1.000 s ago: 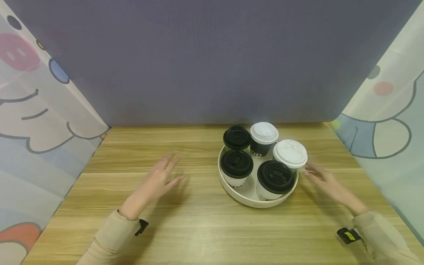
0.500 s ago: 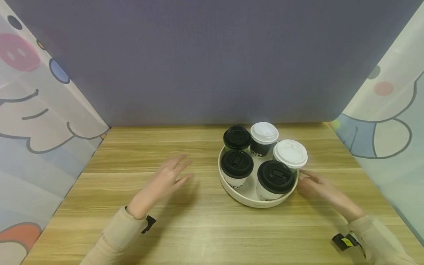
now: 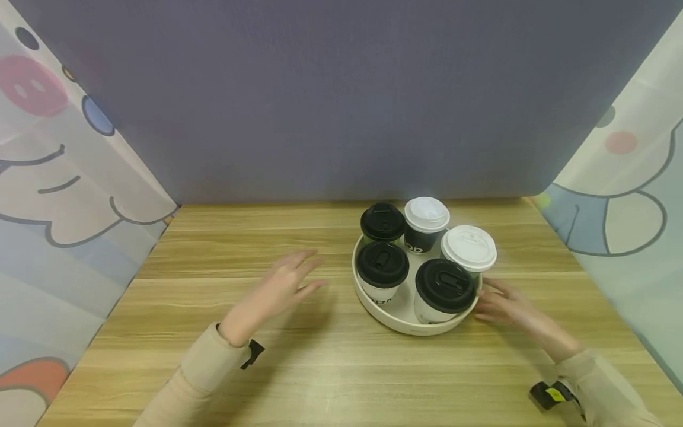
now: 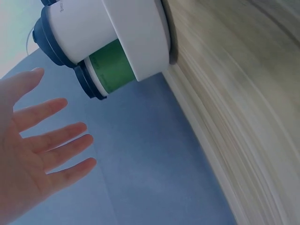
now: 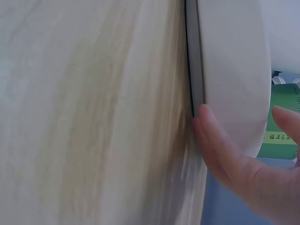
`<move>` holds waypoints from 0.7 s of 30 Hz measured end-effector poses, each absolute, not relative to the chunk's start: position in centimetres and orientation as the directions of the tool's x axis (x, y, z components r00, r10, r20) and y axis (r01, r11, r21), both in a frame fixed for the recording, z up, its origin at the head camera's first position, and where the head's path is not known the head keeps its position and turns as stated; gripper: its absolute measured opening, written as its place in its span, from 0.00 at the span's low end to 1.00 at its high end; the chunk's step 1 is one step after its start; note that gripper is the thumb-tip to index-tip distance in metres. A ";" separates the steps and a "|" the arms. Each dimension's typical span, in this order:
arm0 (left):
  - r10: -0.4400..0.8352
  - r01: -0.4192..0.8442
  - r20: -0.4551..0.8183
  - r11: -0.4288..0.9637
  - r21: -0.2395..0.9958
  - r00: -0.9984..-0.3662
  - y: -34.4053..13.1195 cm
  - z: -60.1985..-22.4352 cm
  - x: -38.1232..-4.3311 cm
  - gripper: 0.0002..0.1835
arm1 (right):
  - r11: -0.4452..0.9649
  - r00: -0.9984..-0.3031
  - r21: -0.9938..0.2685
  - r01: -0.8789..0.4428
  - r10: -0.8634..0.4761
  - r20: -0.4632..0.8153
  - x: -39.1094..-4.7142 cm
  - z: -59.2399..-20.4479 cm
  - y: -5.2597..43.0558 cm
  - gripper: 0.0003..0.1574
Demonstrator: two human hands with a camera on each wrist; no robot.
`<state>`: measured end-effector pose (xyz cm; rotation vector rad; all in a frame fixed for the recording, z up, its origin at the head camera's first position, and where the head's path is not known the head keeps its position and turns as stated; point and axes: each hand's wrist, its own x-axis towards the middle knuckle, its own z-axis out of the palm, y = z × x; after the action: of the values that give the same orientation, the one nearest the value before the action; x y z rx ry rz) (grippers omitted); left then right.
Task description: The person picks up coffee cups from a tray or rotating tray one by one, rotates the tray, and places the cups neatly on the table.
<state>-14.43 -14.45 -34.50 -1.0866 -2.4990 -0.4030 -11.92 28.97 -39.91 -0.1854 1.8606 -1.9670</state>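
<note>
A round white tray (image 3: pixel 401 325) sits right of centre on the table, holding several lidded paper coffee cups. Black lids top the front-left cup (image 3: pixel 382 265), the front-right cup (image 3: pixel 445 286) and the back-left cup (image 3: pixel 382 222). White lids cover the back cup (image 3: pixel 427 214) and the right cup (image 3: pixel 468 248). My right hand (image 3: pixel 514 308) is at the tray's right side; in the right wrist view its fingertips touch the tray wall (image 5: pixel 234 70) low down, thumb near the rim. My left hand (image 3: pixel 283 284) hovers left of the tray, fingers spread, holding nothing.
The wooden table (image 3: pixel 331 373) extends around the tray. A grey-blue panel (image 3: pixel 341 107) stands along its back edge. Curtains with cartoon prints (image 3: pixel 69 196) hang at both sides. In the right wrist view, a grey base (image 5: pixel 193 61) shows under the tray.
My left hand has moved right, closer to the tray. The right hand has lowered from beside the white-lidded cup to the tray's side. Tray and cups have not visibly moved.
</note>
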 end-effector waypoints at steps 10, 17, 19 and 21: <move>0.652 0.758 0.434 0.640 0.124 -0.622 -12.7 -33.6 -15.0 0.21 | -0.087 -0.901 -0.956 0.281 -0.368 -0.231 -11.9 -40.5 28.8 0.49; 0.671 0.777 0.440 0.620 0.109 -0.597 -11.5 -32.8 -15.3 0.22 | -0.127 -0.893 -0.932 0.339 -0.356 -0.276 -11.9 -40.4 28.6 0.50; 0.681 0.789 0.451 0.608 0.093 -0.578 -11.1 -32.6 -15.4 0.22 | -0.129 -0.891 -0.929 0.348 -0.354 -0.284 -11.9 -40.3 28.6 0.51; 0.690 0.805 0.469 0.588 0.083 -0.552 -10.7 -32.3 -15.5 0.22 | -0.135 -0.888 -0.926 0.354 -0.358 -0.287 -11.9 -40.3 28.6 0.51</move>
<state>-15.45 -10.68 -32.35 -1.2037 -2.4316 -0.4072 -11.91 28.57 -40.26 -0.0049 1.6835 -2.0657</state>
